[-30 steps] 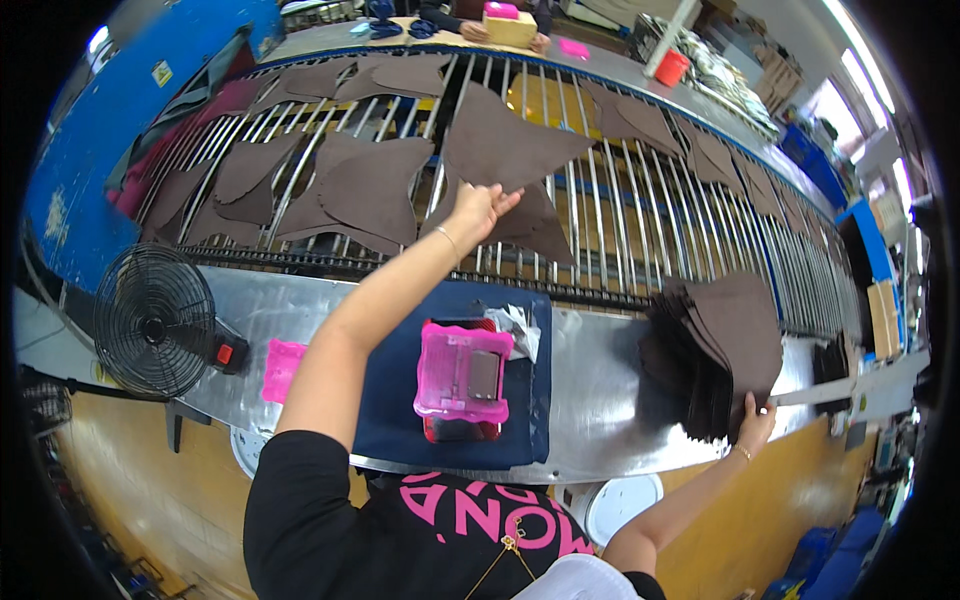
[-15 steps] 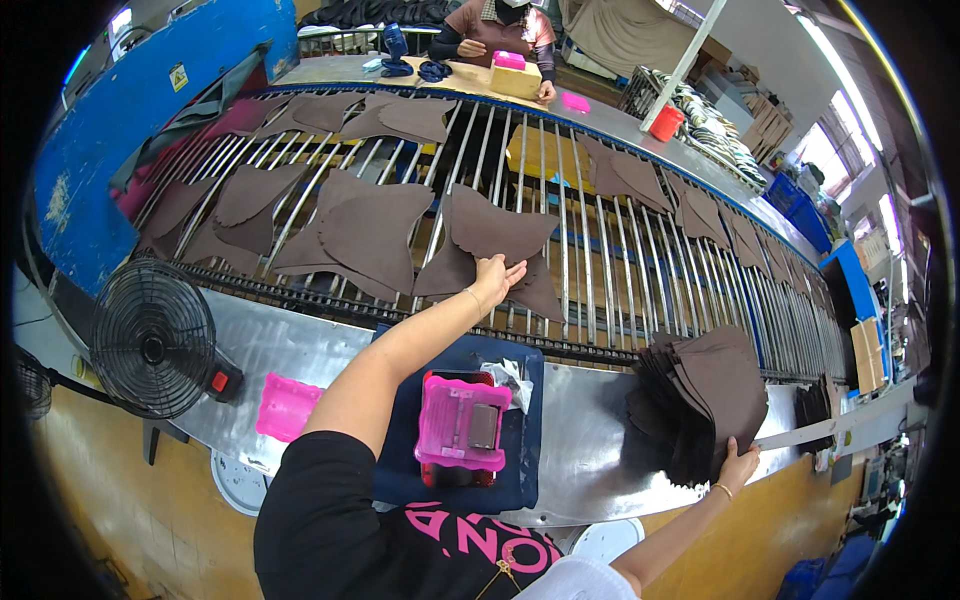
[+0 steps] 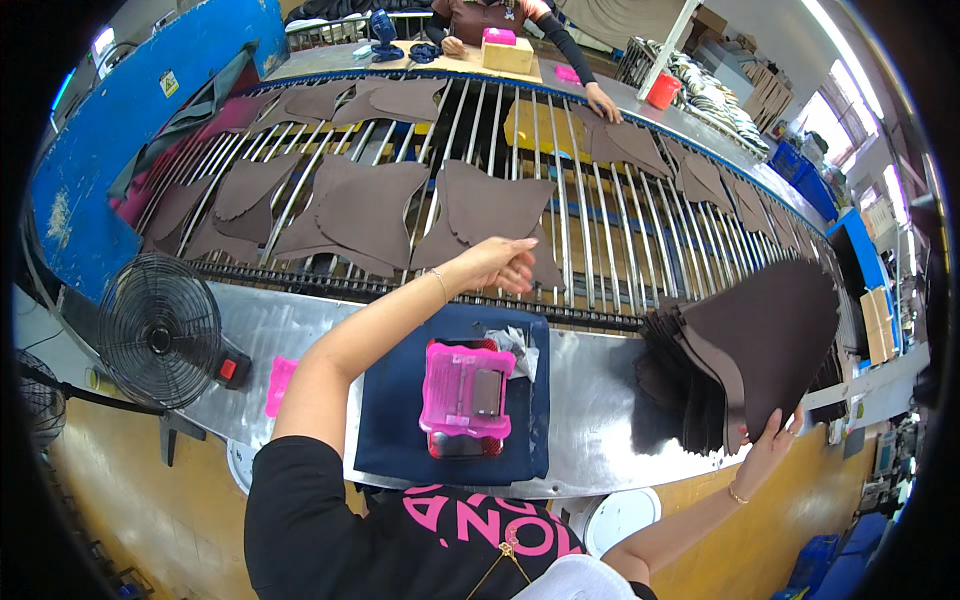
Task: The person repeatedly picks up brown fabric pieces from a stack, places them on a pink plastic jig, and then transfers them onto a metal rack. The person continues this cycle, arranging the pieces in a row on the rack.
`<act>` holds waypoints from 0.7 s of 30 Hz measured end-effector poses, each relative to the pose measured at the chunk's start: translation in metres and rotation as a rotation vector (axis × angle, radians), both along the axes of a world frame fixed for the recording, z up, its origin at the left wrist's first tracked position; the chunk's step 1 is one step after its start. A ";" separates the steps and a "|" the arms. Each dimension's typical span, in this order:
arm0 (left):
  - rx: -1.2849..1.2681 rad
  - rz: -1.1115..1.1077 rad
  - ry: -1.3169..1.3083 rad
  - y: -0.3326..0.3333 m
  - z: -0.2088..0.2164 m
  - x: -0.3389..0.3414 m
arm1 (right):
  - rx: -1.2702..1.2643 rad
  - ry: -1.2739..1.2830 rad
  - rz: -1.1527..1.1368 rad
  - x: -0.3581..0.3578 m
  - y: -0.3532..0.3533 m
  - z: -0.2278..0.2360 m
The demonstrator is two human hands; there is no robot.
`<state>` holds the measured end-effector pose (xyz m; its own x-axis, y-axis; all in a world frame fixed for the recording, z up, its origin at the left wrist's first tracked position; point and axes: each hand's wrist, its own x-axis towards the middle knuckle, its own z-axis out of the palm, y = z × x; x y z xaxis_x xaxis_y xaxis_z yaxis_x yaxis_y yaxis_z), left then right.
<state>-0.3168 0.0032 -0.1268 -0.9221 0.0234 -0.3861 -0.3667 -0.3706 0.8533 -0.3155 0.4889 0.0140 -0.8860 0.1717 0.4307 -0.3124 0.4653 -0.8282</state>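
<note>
My left hand (image 3: pixel 502 266) hovers at the near edge of the conveyor, in front of overlapping dark brown fabric pieces (image 3: pixel 495 203). Its fingers are loosely bent and partly spread, with nothing seen in them. At the right, my right hand (image 3: pixel 768 448) pinches the lower edge of a large, curved brown fabric piece (image 3: pixel 775 330). That piece is tilted up over a thick stack of brown fabric pieces (image 3: pixel 690 400) on the metal table. The thumb shows on the near face; the other fingers are partly hidden.
Metal rods form the conveyor (image 3: pixel 590 270), which carries two rows of brown pieces. A pink tray (image 3: pixel 455 395) lies on dark blue cloth (image 3: pixel 390 430) before me. A black fan (image 3: pixel 160 330) stands left. Across the conveyor, a co-worker's hand (image 3: pixel 603 103) touches the far row.
My right hand has raised a piece from the stack, up and to the right. My left hand has shifted slightly right. The co-worker has reached an arm out to the far row.
</note>
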 end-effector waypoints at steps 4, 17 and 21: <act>-0.309 0.019 0.370 0.030 0.065 0.049 | -0.315 -0.090 0.161 0.022 -0.072 0.010; -0.824 0.554 0.432 -0.020 0.159 0.261 | -0.043 -0.047 1.060 0.064 -0.219 -0.063; -1.004 0.678 0.506 -0.026 0.150 0.303 | 0.017 -0.036 1.090 0.083 -0.244 -0.068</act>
